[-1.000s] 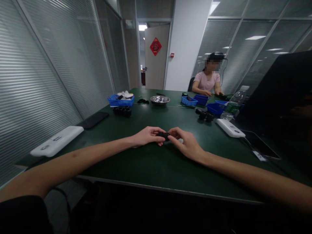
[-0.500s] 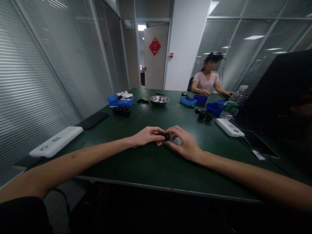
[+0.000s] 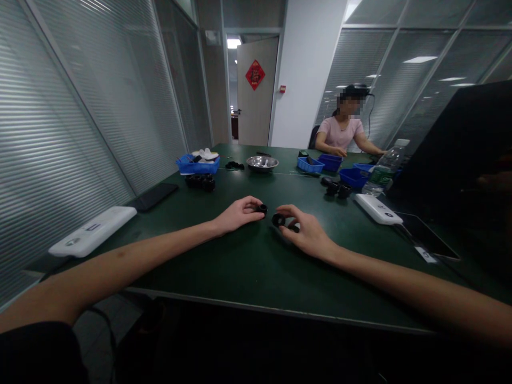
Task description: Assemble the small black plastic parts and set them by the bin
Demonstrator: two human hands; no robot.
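Over the middle of the dark green table [image 3: 240,272], my left hand [image 3: 240,213] is closed on a small black cylindrical part [image 3: 263,209], whose round end faces right. Just across a narrow gap, my right hand [image 3: 304,229] pinches a black ring-shaped piece [image 3: 278,220] between thumb and fingers. The two black pieces are apart. Under my right hand's curled fingers another dark patch shows, too unclear to name.
A metal bowl [image 3: 262,164] stands ahead, with a blue bin [image 3: 198,165] and black round parts [image 3: 200,182] to its left. More black parts [image 3: 338,188], a blue tray [image 3: 354,177], a plastic bottle [image 3: 384,168] and a white power bank [image 3: 378,208] lie right. A person [image 3: 340,128] sits opposite.
Both hands held one black piece together before. Now it is in two: my left hand has moved slightly away with the cylindrical part, while the ring-shaped piece is in my right hand.
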